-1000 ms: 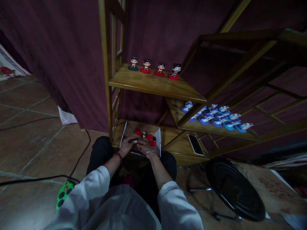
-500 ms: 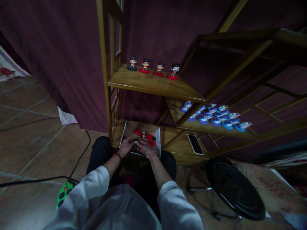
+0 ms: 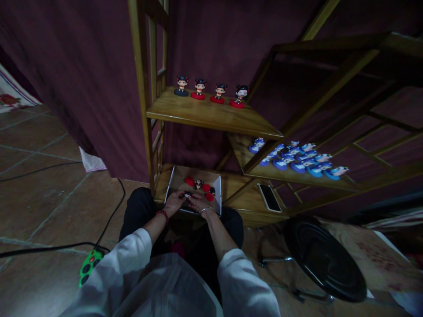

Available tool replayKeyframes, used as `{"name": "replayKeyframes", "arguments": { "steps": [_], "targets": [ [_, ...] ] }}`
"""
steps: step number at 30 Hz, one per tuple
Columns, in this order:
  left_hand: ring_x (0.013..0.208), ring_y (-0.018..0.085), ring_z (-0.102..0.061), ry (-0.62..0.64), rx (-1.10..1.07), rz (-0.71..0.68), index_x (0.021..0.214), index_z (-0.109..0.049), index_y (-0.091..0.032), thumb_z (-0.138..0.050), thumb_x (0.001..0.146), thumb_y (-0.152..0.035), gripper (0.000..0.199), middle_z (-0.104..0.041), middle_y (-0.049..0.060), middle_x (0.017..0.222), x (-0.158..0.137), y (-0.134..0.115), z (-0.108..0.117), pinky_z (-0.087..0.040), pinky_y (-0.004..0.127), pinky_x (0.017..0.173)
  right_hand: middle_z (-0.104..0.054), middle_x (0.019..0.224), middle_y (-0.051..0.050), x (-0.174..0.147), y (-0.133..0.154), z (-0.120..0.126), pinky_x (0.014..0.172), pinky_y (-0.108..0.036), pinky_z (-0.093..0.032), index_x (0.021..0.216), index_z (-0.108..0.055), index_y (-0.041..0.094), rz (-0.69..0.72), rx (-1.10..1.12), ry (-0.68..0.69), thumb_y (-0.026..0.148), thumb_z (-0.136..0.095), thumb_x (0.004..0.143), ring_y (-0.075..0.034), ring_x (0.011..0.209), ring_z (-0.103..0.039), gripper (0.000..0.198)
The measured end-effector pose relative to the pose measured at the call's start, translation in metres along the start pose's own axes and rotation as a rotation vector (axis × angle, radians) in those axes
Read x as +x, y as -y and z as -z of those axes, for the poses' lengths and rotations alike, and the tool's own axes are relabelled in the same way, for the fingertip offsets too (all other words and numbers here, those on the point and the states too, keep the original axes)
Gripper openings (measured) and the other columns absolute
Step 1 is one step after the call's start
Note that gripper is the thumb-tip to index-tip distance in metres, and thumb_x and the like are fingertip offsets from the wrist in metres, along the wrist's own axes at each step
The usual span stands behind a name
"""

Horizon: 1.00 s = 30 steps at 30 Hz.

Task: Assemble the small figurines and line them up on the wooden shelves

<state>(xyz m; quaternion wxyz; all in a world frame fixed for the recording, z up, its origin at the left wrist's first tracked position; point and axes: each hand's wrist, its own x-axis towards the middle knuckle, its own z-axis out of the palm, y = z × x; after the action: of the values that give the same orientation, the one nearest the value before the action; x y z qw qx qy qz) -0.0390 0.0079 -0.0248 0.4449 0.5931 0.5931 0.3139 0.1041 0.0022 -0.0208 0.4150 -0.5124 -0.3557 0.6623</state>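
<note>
Over the near side of a shallow white box (image 3: 217,181), my left hand (image 3: 174,202) and my right hand (image 3: 198,203) are closed together on a small dark-haired figurine (image 3: 187,194). The fingers of both hands pinch it from either side; its lower part is hidden. Behind it in the box lie another dark-haired figurine (image 3: 198,184) and several red round bases, one a red disc (image 3: 209,197) beside my right hand. A small dark piece (image 3: 212,190) lies by the box's right wall.
Several finished-looking figurines on round bases stand on the upper shelf (image 3: 198,113), and blue figurines (image 3: 299,158) crowd the shelf to the right. A phone (image 3: 269,197) lies on the lower board. A black stool (image 3: 325,259) stands right; a cable (image 3: 114,220) and green object (image 3: 90,267) lie left.
The figurine between my fingers has turned slightly. Both hands stay in nearly the same place over the box, and the view has shifted a little.
</note>
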Motion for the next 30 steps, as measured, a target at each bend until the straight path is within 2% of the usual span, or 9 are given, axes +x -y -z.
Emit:
{"name": "replayKeyframes", "arguments": {
  "steps": [5, 10, 13, 23, 30],
  "targets": [
    [0.091, 0.014, -0.061, 0.013, 0.047, -0.019, 0.099, -0.064, -0.018, -0.054, 0.074, -0.014, 0.028, -0.068, 0.003, 0.095, -0.002, -0.003, 0.001, -0.045, 0.024, 0.084, -0.064, 0.077, -0.005, -0.005, 0.006, -0.003, 0.071, -0.033, -0.050, 0.086, -0.060, 0.014, -0.087, 0.020, -0.046, 0.014, -0.068, 0.067, -0.016, 0.072, -0.063, 0.020],
    [0.092, 0.014, -0.061, 0.030, 0.113, -0.064, 0.102, -0.064, -0.018, -0.052, 0.076, -0.015, 0.028, -0.068, 0.003, 0.099, -0.004, -0.007, 0.003, -0.045, 0.023, 0.084, -0.064, 0.085, -0.005, -0.005, 0.005, -0.003, 0.076, -0.035, -0.048, 0.089, -0.061, 0.016, -0.011, 0.029, 0.000, 0.015, -0.068, 0.066, -0.017, 0.079, -0.062, 0.024],
    [0.091, 0.014, -0.061, 0.029, 0.172, -0.036, 0.102, -0.063, -0.018, -0.053, 0.076, -0.016, 0.028, -0.067, 0.003, 0.099, -0.005, -0.009, 0.004, -0.044, 0.022, 0.082, -0.065, 0.088, -0.003, -0.003, 0.002, -0.003, 0.078, -0.034, -0.048, 0.087, -0.061, 0.019, 0.018, 0.056, 0.026, 0.017, -0.068, 0.063, -0.015, 0.082, -0.061, 0.025],
    [0.087, 0.013, -0.061, 0.007, 0.238, -0.007, 0.095, -0.065, -0.018, -0.052, 0.076, -0.016, 0.022, -0.068, 0.003, 0.094, -0.005, -0.011, 0.004, -0.043, 0.022, 0.079, -0.066, 0.085, 0.002, 0.001, 0.003, 0.002, 0.080, -0.030, -0.047, 0.083, -0.063, 0.025, 0.018, 0.072, 0.087, 0.021, -0.075, 0.051, -0.014, 0.081, -0.062, 0.034],
    [0.088, 0.014, -0.060, -0.041, 0.241, 0.030, 0.098, -0.062, -0.020, -0.054, 0.075, -0.014, 0.025, -0.067, 0.002, 0.093, -0.010, -0.015, 0.005, -0.043, 0.023, 0.077, -0.065, 0.083, 0.000, -0.005, 0.011, 0.002, 0.072, -0.026, -0.046, 0.098, -0.062, 0.020, -0.004, 0.028, 0.110, 0.017, -0.074, 0.050, -0.013, 0.073, -0.061, 0.050]
  ]
}}
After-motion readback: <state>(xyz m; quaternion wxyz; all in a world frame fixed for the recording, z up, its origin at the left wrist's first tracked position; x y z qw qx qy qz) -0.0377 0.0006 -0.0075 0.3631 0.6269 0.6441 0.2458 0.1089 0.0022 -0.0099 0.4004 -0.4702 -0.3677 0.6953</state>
